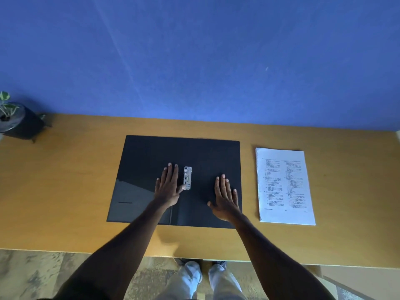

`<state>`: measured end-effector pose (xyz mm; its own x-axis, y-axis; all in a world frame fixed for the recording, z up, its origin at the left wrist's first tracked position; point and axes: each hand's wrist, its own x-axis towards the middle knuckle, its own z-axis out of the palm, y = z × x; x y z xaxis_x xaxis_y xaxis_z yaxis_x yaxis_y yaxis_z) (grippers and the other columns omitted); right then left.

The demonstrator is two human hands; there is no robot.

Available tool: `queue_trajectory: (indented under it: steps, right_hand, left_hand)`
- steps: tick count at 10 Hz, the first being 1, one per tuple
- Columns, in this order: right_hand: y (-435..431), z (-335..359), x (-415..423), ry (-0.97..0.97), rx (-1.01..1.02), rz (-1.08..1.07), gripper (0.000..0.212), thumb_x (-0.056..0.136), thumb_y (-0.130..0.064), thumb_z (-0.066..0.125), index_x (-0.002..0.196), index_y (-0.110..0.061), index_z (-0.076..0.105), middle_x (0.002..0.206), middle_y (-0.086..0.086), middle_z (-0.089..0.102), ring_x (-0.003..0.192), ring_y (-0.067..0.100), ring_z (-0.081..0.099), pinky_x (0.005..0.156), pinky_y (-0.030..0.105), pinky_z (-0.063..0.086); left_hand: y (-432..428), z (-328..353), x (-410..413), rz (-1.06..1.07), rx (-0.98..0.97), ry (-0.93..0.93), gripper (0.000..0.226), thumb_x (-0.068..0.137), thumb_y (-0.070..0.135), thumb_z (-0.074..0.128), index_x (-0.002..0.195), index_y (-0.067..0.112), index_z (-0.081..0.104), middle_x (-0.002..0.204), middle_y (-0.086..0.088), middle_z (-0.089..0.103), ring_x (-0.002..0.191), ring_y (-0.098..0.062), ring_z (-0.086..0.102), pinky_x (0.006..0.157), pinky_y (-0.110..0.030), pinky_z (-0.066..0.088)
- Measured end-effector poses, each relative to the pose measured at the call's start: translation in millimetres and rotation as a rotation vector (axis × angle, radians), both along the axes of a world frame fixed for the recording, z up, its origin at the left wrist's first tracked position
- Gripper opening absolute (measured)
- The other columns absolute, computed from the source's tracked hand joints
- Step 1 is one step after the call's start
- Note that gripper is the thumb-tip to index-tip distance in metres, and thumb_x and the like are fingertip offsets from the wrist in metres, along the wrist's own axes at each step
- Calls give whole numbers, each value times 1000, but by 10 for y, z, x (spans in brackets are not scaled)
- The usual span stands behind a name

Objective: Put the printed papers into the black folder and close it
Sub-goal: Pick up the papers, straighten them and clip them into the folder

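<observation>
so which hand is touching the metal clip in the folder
The left hand: its thumb rests against the metal clip in the open folder. The right hand lies flat, apart from it.

I stand at a wooden tabletop (65, 191) with a warm yellow-brown finish, its far edge pushed against a plain blue wall (216, 57) at twelve o'clock. A faint pale streak of light slants across the wall toward eleven o'clock. At nine o'clock, on the far left corner, sits a small plant (5, 105) in a dark pot (21, 124). Below the near edge, at six o'clock, the floor (39, 276) looks like mottled grey-brown tile.
</observation>
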<state>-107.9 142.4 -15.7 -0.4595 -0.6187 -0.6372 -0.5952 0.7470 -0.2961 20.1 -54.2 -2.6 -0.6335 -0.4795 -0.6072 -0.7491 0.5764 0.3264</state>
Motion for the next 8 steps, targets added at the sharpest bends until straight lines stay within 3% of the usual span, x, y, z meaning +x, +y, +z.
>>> queue_trajectory:
  steps: [2, 5, 8]
  right_hand:
    - [-15, -15, 6, -2, 12, -5, 97, 113, -44, 49, 172, -16, -23, 178, 6, -34, 170, 28, -24, 140, 53, -1]
    - [-31, -24, 12, 19, 17, -7, 96, 113, -44, 48, 172, -16, -22, 178, 6, -33, 170, 27, -24, 140, 54, 0]
    - [-31, -8, 21, 37, 13, -1, 96, 113, -43, 49, 173, -16, -21, 179, 7, -32, 170, 28, -22, 140, 53, 1]
  left_hand:
    - [-98, -15, 20, -29, 113, -4, 96, 114, 48, 48, 174, 18, -20, 181, -6, -32, 172, -29, -24, 140, -59, 0]
    - [-3, -61, -20, 44, 73, 14, 101, 112, 43, 56, 175, 22, -20, 181, -2, -32, 173, -27, -22, 140, -59, -1]
    - [-150, 16, -30, 85, 203, 42, 102, 110, 44, 60, 176, 22, -13, 183, 0, -29, 173, -26, -23, 139, -62, -1]
